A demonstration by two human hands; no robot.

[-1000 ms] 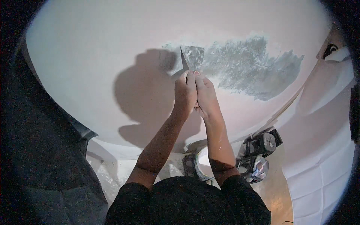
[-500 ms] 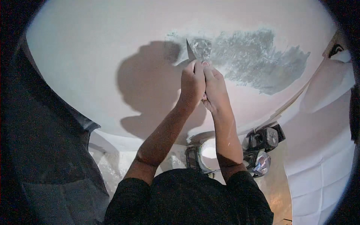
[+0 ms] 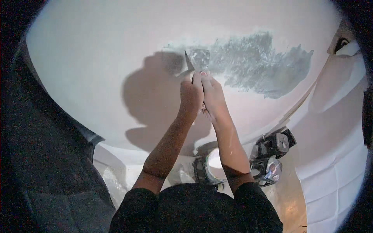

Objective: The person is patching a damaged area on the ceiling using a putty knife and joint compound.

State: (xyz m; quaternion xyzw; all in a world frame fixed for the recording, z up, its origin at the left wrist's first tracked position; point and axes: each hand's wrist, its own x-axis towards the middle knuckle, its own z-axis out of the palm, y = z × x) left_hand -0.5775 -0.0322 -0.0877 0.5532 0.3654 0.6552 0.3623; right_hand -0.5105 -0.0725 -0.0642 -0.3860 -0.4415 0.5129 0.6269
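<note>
My left hand (image 3: pixel 190 93) and my right hand (image 3: pixel 213 97) are closed together round the handle of a metal putty knife, thumbs side by side along it; the handle is mostly hidden. The putty knife's wide blade (image 3: pixel 198 58) is at the pale wall (image 3: pixel 97 50), at the left end of a rough grey patch (image 3: pixel 260 66) that stretches to the right. I cannot tell whether the whole edge touches the wall. The shadow of my head and arms falls to the left of the blade.
Below are a white bucket (image 3: pixel 213 161), black plastic containers (image 3: pixel 274 143) and a dark-handled container (image 3: pixel 268 171) on a dusty floor. A dark sheet (image 3: pixel 58 171) hangs at the left, a white creased sheet (image 3: pixel 330 178) at the right. A dark object (image 3: pixel 342 46) sits at the upper right edge.
Both hands and the blade have moved slightly down relative to the grey patch since half a second ago. The view has shifted a little. The grip is unchanged.
</note>
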